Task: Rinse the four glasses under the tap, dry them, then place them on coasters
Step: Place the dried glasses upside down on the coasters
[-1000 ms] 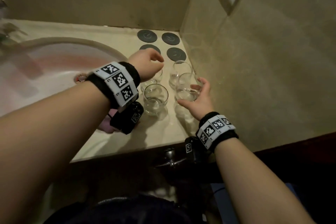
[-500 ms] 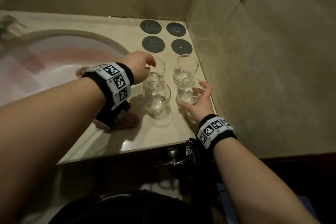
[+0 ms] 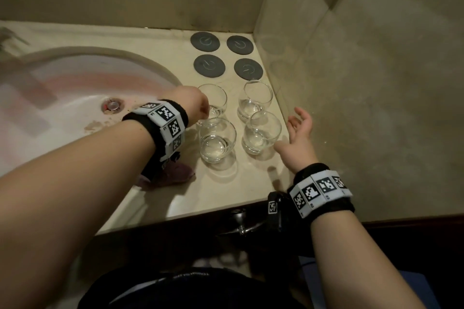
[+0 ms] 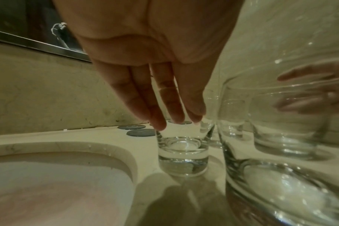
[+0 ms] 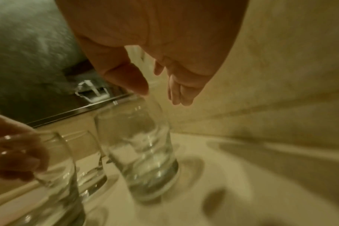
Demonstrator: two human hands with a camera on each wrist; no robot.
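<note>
Four clear glasses stand in a square on the counter: far-left glass [image 3: 213, 98], far-right glass [image 3: 256, 100], near-left glass [image 3: 218, 142], near-right glass [image 3: 262, 134]. Behind them lie four dark round coasters [image 3: 209, 66], all bare. My left hand [image 3: 204, 110] hangs over the far-left glass [image 4: 182, 154], straight fingers [image 4: 159, 116] pointing down at its rim, nothing gripped. My right hand [image 3: 297, 120] is spread just right of the near-right glass [image 5: 143, 152], apart from it.
The sink basin [image 3: 75, 113] with its drain [image 3: 113, 105] lies to the left. A purple cloth [image 3: 178, 174] sits on the counter under my left wrist. Tiled walls close the corner behind and to the right. The counter's front edge [image 3: 200, 211] is near.
My right hand has let go of the near-right glass and drawn off to the right. My left hand has dropped lower over the far-left glass.
</note>
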